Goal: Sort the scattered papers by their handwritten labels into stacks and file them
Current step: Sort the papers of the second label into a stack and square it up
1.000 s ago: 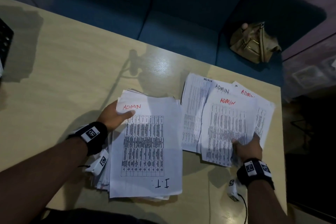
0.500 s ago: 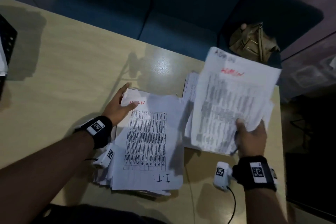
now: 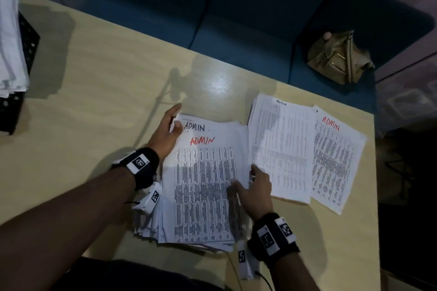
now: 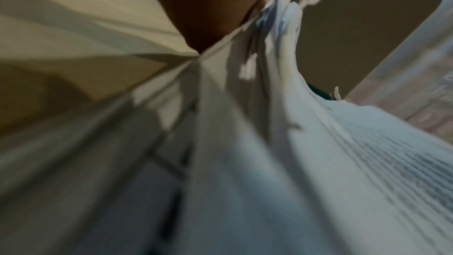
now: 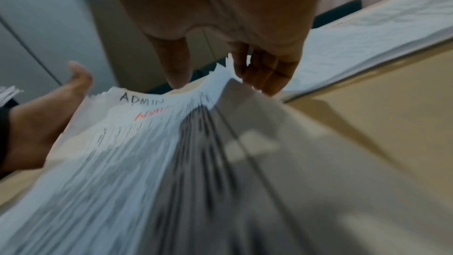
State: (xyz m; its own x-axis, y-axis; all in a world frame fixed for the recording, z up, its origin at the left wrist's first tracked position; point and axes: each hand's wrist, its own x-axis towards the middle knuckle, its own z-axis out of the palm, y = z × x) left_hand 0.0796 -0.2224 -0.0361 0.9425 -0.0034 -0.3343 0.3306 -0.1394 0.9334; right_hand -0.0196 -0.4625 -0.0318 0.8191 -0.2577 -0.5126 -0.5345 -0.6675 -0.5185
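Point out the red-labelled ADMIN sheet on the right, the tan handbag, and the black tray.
red ADMIN sheet (image 3: 335,160), head view, middle of its printed table.
tan handbag (image 3: 338,59), head view, its front panel.
black tray (image 3: 30,45), head view, its mesh side wall.

Wooden table (image 3: 99,106) bears paper stacks (image 3: 203,191), seemingly a tray (image 3: 14,92).

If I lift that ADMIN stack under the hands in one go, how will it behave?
The stack looks thick, so probably hefty for paper. Its edges are ragged and fanned at the near left corner, so sheets will likely slide apart unless squared first. Loose sheets should sag; the left hand at the top corner and right hand on the side could support both ends.
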